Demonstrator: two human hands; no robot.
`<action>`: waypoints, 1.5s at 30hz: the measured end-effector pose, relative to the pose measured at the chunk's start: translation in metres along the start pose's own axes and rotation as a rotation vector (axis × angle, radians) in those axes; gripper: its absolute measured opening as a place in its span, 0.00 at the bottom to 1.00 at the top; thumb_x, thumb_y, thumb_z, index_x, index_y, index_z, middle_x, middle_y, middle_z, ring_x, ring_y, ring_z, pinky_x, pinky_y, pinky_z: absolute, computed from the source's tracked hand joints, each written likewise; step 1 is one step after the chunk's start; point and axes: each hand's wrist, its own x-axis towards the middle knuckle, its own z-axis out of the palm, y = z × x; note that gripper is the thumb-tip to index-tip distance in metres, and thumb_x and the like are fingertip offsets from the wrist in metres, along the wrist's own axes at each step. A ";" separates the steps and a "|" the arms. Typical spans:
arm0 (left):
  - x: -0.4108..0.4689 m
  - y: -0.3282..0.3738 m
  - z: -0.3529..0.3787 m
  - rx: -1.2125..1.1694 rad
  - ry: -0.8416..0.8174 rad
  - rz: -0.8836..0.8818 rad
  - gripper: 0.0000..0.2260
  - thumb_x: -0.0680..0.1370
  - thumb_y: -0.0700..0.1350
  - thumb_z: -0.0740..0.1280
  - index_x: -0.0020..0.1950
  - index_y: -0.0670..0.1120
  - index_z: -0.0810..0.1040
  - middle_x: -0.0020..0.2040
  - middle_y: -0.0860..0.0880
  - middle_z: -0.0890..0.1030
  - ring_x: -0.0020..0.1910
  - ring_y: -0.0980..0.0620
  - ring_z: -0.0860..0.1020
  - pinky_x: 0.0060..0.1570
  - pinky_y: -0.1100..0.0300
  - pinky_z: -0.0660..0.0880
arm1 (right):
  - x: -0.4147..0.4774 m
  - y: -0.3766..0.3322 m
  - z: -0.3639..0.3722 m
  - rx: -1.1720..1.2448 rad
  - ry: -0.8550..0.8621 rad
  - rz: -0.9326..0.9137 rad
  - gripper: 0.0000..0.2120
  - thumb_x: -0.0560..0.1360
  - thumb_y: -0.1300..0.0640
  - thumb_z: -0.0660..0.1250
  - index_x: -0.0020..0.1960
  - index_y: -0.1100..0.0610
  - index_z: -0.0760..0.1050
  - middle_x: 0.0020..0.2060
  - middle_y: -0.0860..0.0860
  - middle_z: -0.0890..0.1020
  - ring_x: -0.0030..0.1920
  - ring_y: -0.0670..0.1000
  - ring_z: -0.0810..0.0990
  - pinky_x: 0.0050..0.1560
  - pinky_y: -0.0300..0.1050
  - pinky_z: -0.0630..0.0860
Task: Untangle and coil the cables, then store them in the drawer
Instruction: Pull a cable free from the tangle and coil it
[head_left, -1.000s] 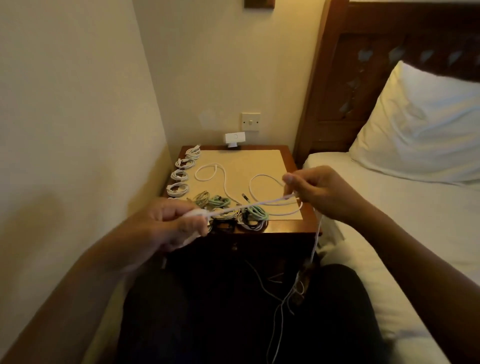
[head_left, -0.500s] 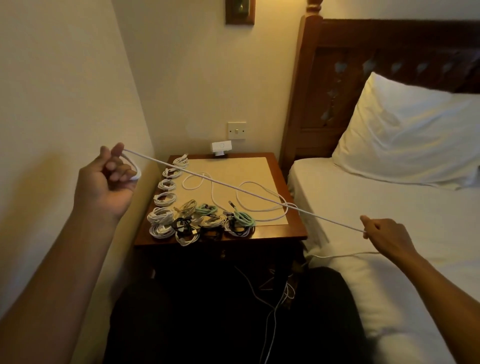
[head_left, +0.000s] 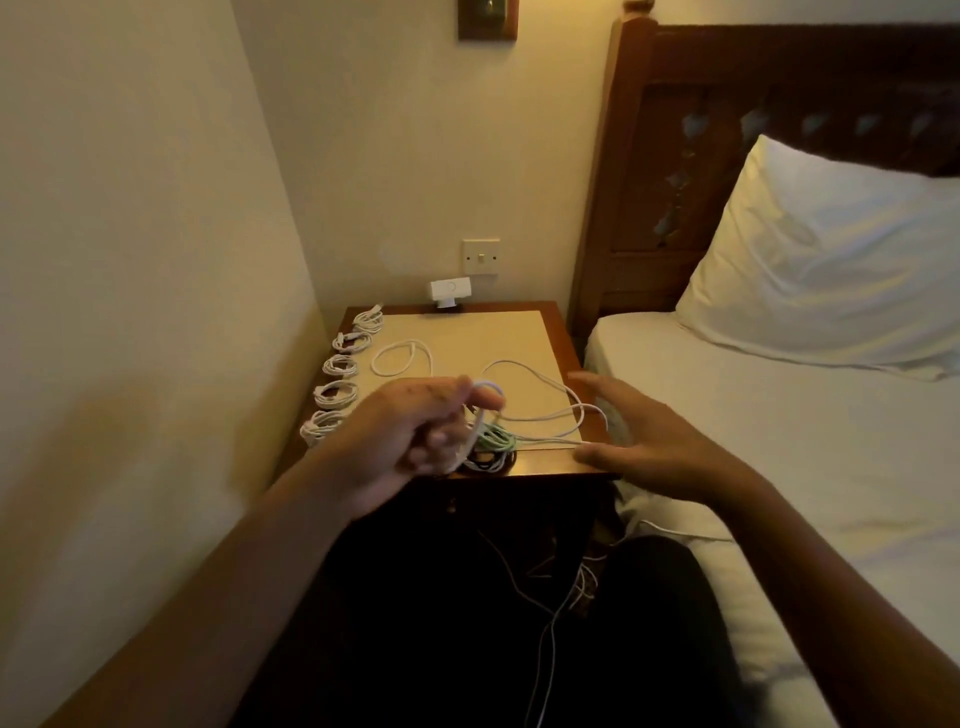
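Five white coils (head_left: 369, 320) (head_left: 353, 341) (head_left: 340, 365) (head_left: 335, 393) (head_left: 322, 424), two hands (head_left: 410, 441) (head_left: 652, 441)

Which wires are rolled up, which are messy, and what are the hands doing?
left grip: holds a loop of the white cable.
right grip: open, fingers spread, beside the bedside table.
white coils: rolled up, in a row along the table's left edge.
green coil: rolled up, near the front edge.
loose cable: unrolled, lying in loops on the table.
floor cables: messy bunch below the table.
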 end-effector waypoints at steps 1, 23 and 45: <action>-0.002 0.003 0.009 -0.002 -0.053 -0.002 0.17 0.82 0.48 0.61 0.60 0.36 0.81 0.30 0.49 0.64 0.26 0.55 0.60 0.27 0.63 0.59 | -0.001 -0.026 0.007 0.062 -0.035 -0.096 0.39 0.74 0.38 0.69 0.81 0.41 0.57 0.80 0.41 0.63 0.77 0.46 0.64 0.74 0.48 0.64; -0.024 -0.070 -0.008 -0.021 -0.113 0.067 0.19 0.84 0.47 0.57 0.65 0.37 0.79 0.34 0.44 0.75 0.28 0.52 0.70 0.33 0.60 0.67 | 0.003 -0.074 0.036 0.070 0.268 -0.271 0.08 0.81 0.47 0.66 0.52 0.47 0.83 0.40 0.41 0.83 0.42 0.41 0.80 0.40 0.40 0.77; -0.047 -0.018 -0.034 0.435 -0.201 0.028 0.24 0.80 0.65 0.62 0.53 0.47 0.85 0.32 0.46 0.70 0.29 0.49 0.65 0.31 0.64 0.65 | 0.013 -0.084 0.000 0.143 0.010 -0.281 0.18 0.72 0.38 0.69 0.45 0.52 0.85 0.36 0.51 0.84 0.39 0.51 0.81 0.40 0.48 0.77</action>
